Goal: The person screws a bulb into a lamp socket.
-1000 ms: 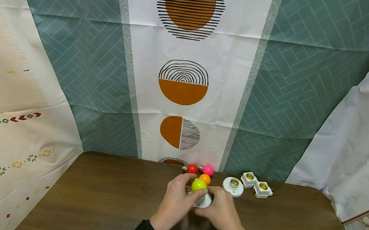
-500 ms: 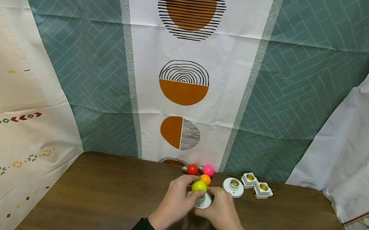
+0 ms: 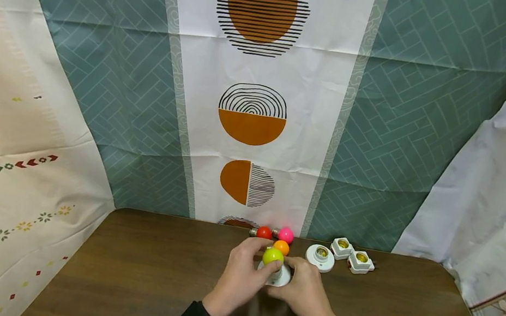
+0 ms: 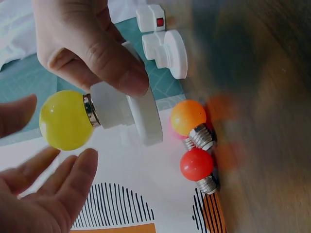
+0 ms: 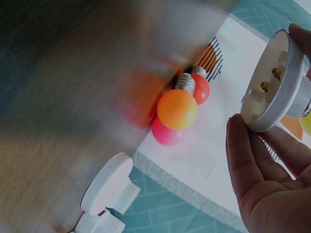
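Note:
A yellow light bulb (image 4: 66,120) stands in a white round-based lamp holder (image 4: 146,119), a strip of its metal collar showing at the joint. My right hand (image 3: 304,288) grips the holder's base, thumb on one side and fingers on the other. Around the bulb is my left hand (image 3: 241,275); in the left wrist view its thumb and fingers are spread, with a gap between thumb and glass. The right wrist view shows the holder's hollow underside with brass screws, tilted above the table.
Beyond the hands lie an orange bulb (image 5: 177,109), a red bulb (image 4: 197,164) and a pink bulb (image 3: 286,234). To their right are another round lamp holder (image 3: 319,257) and two square white sockets (image 3: 361,262) on the wooden table (image 3: 155,275). Patterned cloth (image 3: 258,65) hangs behind.
The left hand's fingers shift slightly about the yellow bulb. The right hand keeps the lamp holder in nearly the same place, and the other bulbs and sockets stay put.

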A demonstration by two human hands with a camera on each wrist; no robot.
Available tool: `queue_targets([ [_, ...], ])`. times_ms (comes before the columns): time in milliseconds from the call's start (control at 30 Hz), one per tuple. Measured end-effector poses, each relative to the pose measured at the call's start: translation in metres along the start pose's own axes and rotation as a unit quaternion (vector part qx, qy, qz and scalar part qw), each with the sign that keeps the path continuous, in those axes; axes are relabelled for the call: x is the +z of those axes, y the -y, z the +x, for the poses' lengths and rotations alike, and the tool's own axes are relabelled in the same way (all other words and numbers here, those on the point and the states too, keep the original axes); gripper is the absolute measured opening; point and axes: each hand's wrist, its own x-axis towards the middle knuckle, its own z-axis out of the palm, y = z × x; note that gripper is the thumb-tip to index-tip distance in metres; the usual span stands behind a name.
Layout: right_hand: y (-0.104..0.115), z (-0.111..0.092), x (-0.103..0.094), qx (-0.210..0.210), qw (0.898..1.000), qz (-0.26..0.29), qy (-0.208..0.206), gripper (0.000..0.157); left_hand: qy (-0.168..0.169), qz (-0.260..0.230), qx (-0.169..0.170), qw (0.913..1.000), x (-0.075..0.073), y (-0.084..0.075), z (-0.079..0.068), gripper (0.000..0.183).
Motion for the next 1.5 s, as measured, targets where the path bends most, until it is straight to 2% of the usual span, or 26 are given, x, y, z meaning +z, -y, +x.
queue_targets([
  [67,-0.0003,-0.0002,0.0003,-0.003,1.000,-0.002,-0.002,0.066,-0.025,0.006,-0.013,0.9996,0.0012,0.0009,-0.0008,0.038],
  [167,-0.0006,-0.0006,0.0008,-0.005,1.000,-0.004,-0.006,0.065,-0.040,0.009,-0.030,0.9987,0.0016,0.0016,-0.0018,0.036],
  [567,-0.0003,-0.0027,0.0017,-0.007,1.000,0.005,0.001,0.063,0.004,-0.015,-0.029,0.9995,0.0012,0.0019,-0.0032,0.026],
  [867,-0.0020,-0.0020,0.0003,-0.003,1.000,-0.003,0.001,0.069,0.029,-0.009,-0.021,0.9993,-0.0002,0.0025,-0.0018,0.029],
  [967,-0.0029,-0.0018,-0.0014,-0.001,1.000,-0.006,-0.007,0.070,0.020,-0.010,-0.026,0.9994,-0.0005,0.0017,-0.0013,0.032],
  [1200,-0.0026,-0.0010,-0.0020,0.002,1.000,-0.007,-0.004,0.067,-0.025,0.000,-0.048,0.9985,0.0008,-0.0018,-0.0003,0.035],
  [1500,-0.0016,-0.0020,-0.0003,-0.001,1.000,-0.005,-0.007,0.067,-0.015,-0.014,-0.040,0.9990,0.0043,-0.0011,0.0001,0.027],
])
